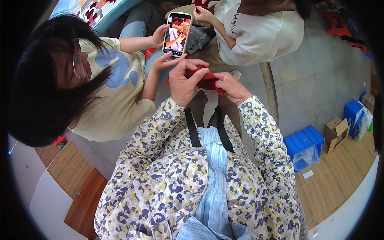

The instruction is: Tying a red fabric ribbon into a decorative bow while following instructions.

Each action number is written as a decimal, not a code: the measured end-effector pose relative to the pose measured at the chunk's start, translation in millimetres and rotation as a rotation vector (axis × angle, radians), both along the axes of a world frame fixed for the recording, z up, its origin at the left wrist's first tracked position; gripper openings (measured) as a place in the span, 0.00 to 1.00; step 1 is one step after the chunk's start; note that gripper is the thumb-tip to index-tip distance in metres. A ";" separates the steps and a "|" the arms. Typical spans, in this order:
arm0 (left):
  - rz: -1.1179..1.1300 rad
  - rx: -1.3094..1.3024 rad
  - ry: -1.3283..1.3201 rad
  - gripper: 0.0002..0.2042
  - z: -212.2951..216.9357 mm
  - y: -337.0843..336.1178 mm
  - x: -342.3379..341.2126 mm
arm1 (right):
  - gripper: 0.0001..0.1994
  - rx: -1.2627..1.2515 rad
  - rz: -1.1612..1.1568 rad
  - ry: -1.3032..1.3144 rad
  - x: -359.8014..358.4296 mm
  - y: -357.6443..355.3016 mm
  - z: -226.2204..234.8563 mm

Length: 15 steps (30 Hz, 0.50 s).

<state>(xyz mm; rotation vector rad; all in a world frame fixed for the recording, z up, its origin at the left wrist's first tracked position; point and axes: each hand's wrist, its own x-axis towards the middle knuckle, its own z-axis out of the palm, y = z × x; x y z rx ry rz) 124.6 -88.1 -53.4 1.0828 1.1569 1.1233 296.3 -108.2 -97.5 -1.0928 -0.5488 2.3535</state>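
Observation:
A piece of red ribbon-like fabric (207, 83) is stretched between my two hands, in front of my body. My left hand (183, 82) pinches its left part between thumb and fingers. On the other side, the fingers of my right hand (233, 88) are closed on the right part, and a narrow red end hangs below them. The fabric looks folded or bunched in the middle; how it is folded cannot be made out. Just beyond my left hand, a person on the left holds up a phone (177, 34) with a picture of hands on its screen.
Another person in a white shirt (260, 34) sits ahead, holding something dark red. A light-blue-edged table (105, 18) with dark red pieces stands far left. At right are a blue crate (304, 144), an open cardboard box (336, 132) and red stools (335, 22).

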 end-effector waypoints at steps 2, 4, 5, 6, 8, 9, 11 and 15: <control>-0.009 -0.032 -0.067 0.08 0.0 -1.0 0.8 | 0.12 0.000 0.006 -0.002 0.4 -0.9 -1.9; -0.003 -0.149 -0.061 0.09 -1.1 -2.6 0.6 | 0.12 0.001 0.011 -0.004 0.6 -1.9 -3.7; -0.003 -0.150 -0.060 0.09 -2.3 -2.2 0.1 | 0.12 0.003 0.016 -0.008 0.6 -2.2 -4.4; -0.023 -0.155 -0.087 0.09 -4.5 -0.9 -0.6 | 0.12 0.005 0.020 -0.014 0.7 -2.6 -5.2; -0.043 -0.161 -0.114 0.09 -7.6 2.1 -0.3 | 0.12 0.002 0.023 -0.014 1.1 -1.6 -7.4; -0.035 -0.230 -0.201 0.10 -7.2 4.2 0.5 | 0.13 0.000 0.025 -0.012 1.5 -0.9 -7.0; -0.029 -0.299 -0.286 0.10 -7.8 6.7 1.5 | 0.13 -0.017 0.009 0.002 1.9 0.3 -4.8; -0.064 -0.334 -0.427 0.11 -10.8 10.0 3.5 | 0.13 -0.047 0.009 0.045 6.1 0.6 -8.7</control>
